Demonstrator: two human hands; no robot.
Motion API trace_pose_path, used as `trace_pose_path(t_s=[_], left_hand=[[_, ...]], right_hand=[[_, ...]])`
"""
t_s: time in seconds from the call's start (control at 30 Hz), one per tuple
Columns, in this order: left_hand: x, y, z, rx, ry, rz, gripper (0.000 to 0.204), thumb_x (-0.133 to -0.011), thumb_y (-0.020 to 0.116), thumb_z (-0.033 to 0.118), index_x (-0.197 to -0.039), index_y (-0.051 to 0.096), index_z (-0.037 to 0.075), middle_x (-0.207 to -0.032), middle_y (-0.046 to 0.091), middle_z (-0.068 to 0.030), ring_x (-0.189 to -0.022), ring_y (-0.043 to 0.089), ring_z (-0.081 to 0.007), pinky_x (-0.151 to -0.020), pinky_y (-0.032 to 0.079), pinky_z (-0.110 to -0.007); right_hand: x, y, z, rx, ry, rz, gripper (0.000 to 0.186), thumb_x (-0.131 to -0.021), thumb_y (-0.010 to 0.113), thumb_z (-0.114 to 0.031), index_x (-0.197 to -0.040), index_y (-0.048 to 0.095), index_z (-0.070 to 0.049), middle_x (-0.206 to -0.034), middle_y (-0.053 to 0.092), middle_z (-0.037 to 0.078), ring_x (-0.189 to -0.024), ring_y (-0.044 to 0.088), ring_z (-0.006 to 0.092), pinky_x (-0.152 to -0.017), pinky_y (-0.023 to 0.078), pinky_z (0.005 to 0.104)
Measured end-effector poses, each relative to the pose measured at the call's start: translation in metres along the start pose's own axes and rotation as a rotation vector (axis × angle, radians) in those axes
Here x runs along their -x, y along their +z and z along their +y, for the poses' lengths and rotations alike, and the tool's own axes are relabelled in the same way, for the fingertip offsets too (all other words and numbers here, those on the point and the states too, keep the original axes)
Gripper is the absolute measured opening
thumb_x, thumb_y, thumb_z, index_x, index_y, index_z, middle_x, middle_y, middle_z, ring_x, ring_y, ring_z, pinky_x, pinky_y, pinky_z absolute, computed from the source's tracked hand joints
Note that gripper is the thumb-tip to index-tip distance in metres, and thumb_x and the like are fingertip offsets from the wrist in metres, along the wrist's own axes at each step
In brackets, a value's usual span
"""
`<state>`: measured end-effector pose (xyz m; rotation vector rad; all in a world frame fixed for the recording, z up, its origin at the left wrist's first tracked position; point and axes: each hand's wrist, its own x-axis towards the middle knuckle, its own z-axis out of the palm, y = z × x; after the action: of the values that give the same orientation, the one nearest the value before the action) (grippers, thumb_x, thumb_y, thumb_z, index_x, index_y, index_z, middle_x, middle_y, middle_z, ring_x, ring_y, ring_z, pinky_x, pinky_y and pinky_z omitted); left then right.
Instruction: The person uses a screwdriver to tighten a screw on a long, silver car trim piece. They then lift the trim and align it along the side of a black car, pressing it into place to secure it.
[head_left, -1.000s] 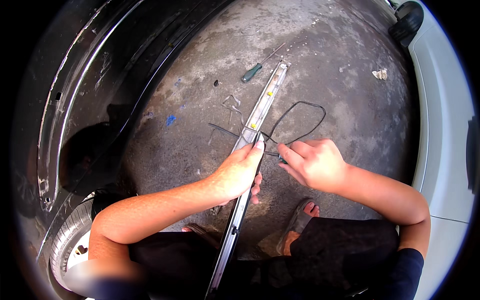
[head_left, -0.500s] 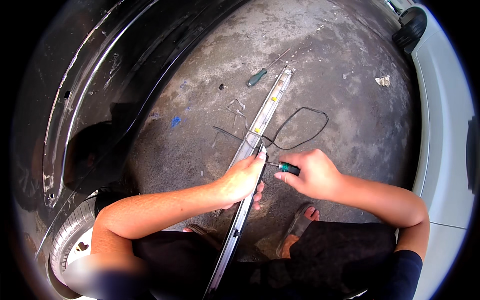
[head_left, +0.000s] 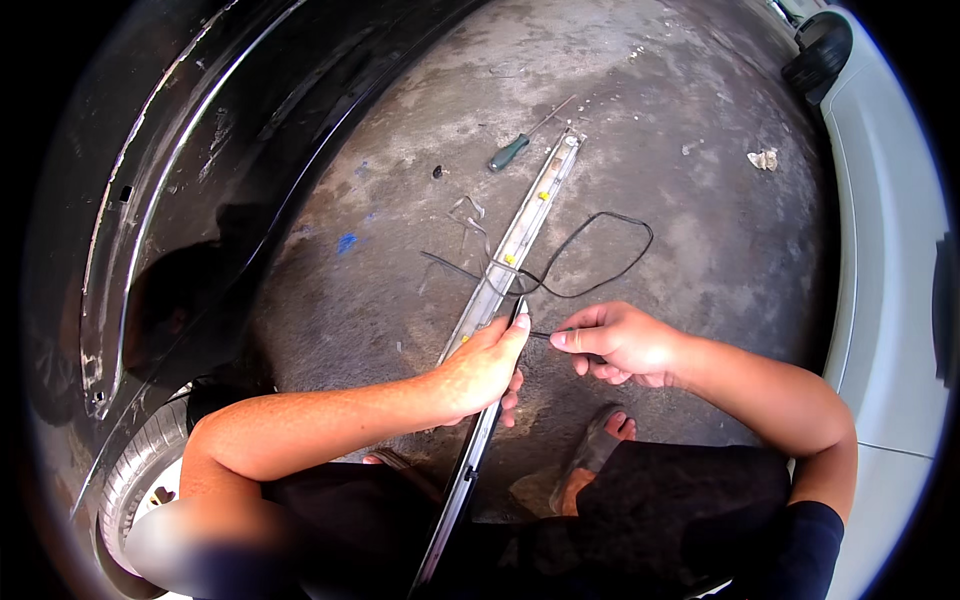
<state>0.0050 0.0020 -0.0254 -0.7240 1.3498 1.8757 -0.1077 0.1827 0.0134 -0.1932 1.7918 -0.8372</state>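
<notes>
Right hand (head_left: 625,345) has changed its grip since half a second ago: the green-and-black handle then showing is now mostly hidden in the fingers. Left hand (head_left: 480,370) keeps its place on the strip.

Right fingers: thumb and index pinched narrow on a small screwdriver (head_left: 540,335), the others loosely curled below. Its thin dark shaft points left to the strip edge; whether the tip touches cannot be told.

Left fingers: closed around the black-edged strip (head_left: 462,492), thumb along the upper end, fingertips showing on the right side. Strip is long, narrow, silver-faced with a black border and one small dark clip; it slants from the left hand down between the legs to the lower edge.

Pose: left forearm comes in nearly level, right forearm slopes up leftward, both elbows bent.

Farther out, on the concrete floor (head_left: 720,250): a second silver strip (head_left: 530,215) with yellow clips, a dark cord (head_left: 652,236) looped across it, and a green-handled screwdriver (head_left: 509,153) near its far end. Dark car panel (head_left: 200,190) left, pale car body (head_left: 880,260) right.
</notes>
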Motion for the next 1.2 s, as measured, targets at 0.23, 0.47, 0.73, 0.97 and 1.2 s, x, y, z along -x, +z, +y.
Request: trace_pose_path(t_s=[0.23,0.47,0.73,0.97,1.2], left_hand=[[-0.006,0.0,0.0,0.026,0.021,-0.013,0.054,-0.107,0.034,0.055,-0.139,0.037,0.011,-0.078,0.05,-0.0073,-0.057,0.053,-0.0164,-0.052,0.056,-0.039],[-0.005,-0.002,-0.005,-0.027,-0.029,-0.037,0.055,-0.107,0.031,0.054,-0.143,0.037,0.013,-0.08,0.049,-0.0069,-0.058,0.053,-0.0161,-0.052,0.057,-0.037],[-0.003,0.003,0.003,0.057,0.006,-0.009,0.05,-0.107,0.032,0.055,-0.133,0.037,0.013,-0.077,0.049,-0.0078,-0.055,0.051,-0.0169,-0.052,0.056,-0.04],[0.005,0.002,0.011,0.036,0.029,-0.005,0.05,-0.106,0.032,0.056,-0.131,0.039,0.013,-0.079,0.049,-0.0079,-0.056,0.052,-0.0172,-0.052,0.057,-0.041],[0.007,-0.002,0.014,0.123,0.073,-0.019,0.05,-0.106,0.033,0.058,-0.129,0.04,0.014,-0.081,0.049,-0.0084,-0.058,0.053,-0.0176,-0.053,0.057,-0.042]], right_hand=[[-0.002,-0.005,0.023,1.365,-1.0,0.376,0.03,-0.092,0.067,-0.025,-0.113,0.066,-0.002,-0.08,0.067,0.012,-0.07,0.068,0.0277,-0.059,0.054,0.0396],[0.001,-0.001,0.028,0.744,-0.712,0.275,0.034,-0.09,0.07,-0.026,-0.115,0.065,-0.003,-0.081,0.064,0.01,-0.059,0.061,0.0189,-0.049,0.047,0.0289],[0.003,0.0,0.025,1.381,-1.152,0.535,0.038,-0.075,0.066,-0.02,-0.111,0.066,-0.006,-0.075,0.057,0.002,-0.063,0.064,0.0166,-0.053,0.053,0.0311],[0.005,-0.002,-0.005,-0.325,0.024,-0.084,0.031,-0.096,0.069,-0.024,-0.118,0.067,-0.002,-0.092,0.069,0.01,-0.053,0.052,0.0106,-0.048,0.042,0.0242],[0.009,0.005,0.0,1.352,-1.267,0.587,0.035,-0.071,0.07,-0.014,-0.105,0.066,-0.007,-0.088,0.06,0.006,-0.06,0.059,0.0154,-0.047,0.047,0.0283]])
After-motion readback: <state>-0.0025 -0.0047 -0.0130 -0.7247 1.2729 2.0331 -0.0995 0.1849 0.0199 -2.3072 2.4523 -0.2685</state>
